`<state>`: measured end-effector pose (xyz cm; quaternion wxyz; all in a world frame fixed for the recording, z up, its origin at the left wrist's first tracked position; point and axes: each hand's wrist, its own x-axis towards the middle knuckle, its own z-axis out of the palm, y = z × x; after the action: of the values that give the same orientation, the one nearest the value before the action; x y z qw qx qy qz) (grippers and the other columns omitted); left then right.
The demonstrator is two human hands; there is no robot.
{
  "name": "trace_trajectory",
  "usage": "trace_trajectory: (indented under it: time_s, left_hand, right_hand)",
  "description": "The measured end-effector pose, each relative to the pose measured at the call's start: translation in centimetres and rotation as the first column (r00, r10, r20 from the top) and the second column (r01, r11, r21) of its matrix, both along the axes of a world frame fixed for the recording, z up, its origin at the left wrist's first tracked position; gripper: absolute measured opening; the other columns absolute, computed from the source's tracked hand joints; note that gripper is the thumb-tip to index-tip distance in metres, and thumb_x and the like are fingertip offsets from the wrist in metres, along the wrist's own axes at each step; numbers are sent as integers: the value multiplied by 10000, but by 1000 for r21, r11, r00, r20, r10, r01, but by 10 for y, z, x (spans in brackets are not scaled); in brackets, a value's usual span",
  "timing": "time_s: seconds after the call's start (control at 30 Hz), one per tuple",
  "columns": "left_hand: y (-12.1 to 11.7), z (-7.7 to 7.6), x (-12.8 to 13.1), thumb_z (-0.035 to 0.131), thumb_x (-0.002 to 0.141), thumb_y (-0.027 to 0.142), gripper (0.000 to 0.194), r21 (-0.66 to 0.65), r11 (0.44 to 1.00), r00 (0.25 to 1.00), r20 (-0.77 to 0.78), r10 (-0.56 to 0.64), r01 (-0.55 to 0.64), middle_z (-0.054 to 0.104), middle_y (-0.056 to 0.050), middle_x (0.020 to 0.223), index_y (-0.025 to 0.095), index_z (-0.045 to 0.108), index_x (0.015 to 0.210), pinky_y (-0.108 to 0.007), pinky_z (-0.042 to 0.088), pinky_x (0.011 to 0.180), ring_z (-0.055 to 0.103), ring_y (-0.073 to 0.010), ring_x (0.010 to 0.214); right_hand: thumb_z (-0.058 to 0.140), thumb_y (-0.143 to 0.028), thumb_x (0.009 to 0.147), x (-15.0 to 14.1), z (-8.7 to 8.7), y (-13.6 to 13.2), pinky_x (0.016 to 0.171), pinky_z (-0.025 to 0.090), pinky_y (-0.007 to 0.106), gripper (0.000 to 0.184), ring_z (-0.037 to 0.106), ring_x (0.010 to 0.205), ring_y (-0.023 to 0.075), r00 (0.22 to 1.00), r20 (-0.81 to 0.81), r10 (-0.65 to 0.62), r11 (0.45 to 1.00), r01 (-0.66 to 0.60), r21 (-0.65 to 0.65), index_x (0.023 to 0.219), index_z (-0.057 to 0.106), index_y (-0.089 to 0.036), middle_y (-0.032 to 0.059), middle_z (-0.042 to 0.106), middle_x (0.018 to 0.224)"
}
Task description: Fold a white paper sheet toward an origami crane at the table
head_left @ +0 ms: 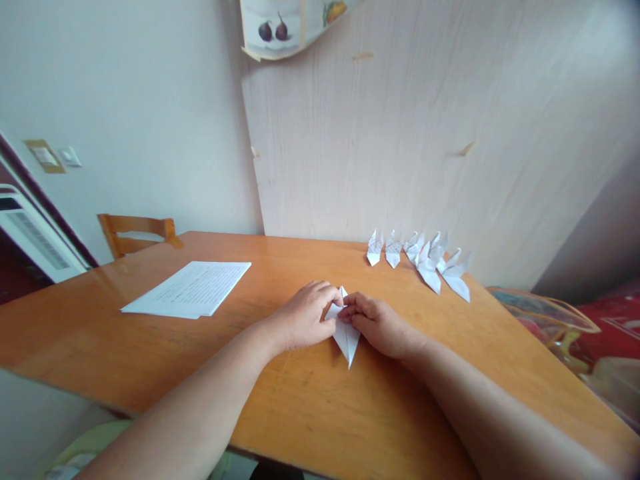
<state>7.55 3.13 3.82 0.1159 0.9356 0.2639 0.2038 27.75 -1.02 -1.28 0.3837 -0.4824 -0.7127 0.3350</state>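
Observation:
A folded white paper piece [347, 337], kite-shaped with its tip toward me, lies on the orange wooden table [310, 407]. My left hand [303, 315] presses and pinches its upper left edge with curled fingers. My right hand [379, 324] pinches the upper right edge, fingertips meeting the left hand's at the paper's top point. Part of the paper is hidden under both hands.
Several finished white paper cranes [425, 260] stand in a row at the table's far right by a pale wooden panel [425, 120]. A stack of printed sheets [193, 288] lies at the left. A wooden chair back [136, 231] shows behind the table.

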Motion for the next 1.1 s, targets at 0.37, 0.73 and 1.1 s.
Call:
trace_trajectory:
  time_s: [0.37,0.73,1.1]
  left_hand:
    - [-39,4,-7,628,759,161,189,122,990,981,-187,-49,73,598,-30,1000,220,567,928,-338,443,861,539,-222,983]
    - [-49,-21,-7,567,887,196,36,432,894,985,-165,-48,116,610,-51,944,195,604,890,-361,417,862,532,-205,921]
    - [-50,-24,-10,495,945,183,172,477,864,985,-128,-114,162,623,-41,857,185,635,846,-347,418,810,536,-181,846]
  right_hand:
    - [494,-117,795,-2,-2,4,699,505,263,270,657,819,161,997,-76,-4,1000,2,-25,1047,569,-183,37,719,939]
    - [517,-107,777,-1,-6,8,781,522,283,286,671,872,172,992,-124,10,999,-15,-39,1048,554,-193,32,714,938]
    - [521,-122,788,-2,-8,10,731,500,268,283,646,809,155,990,-138,25,999,-31,-39,1057,538,-205,14,697,908]
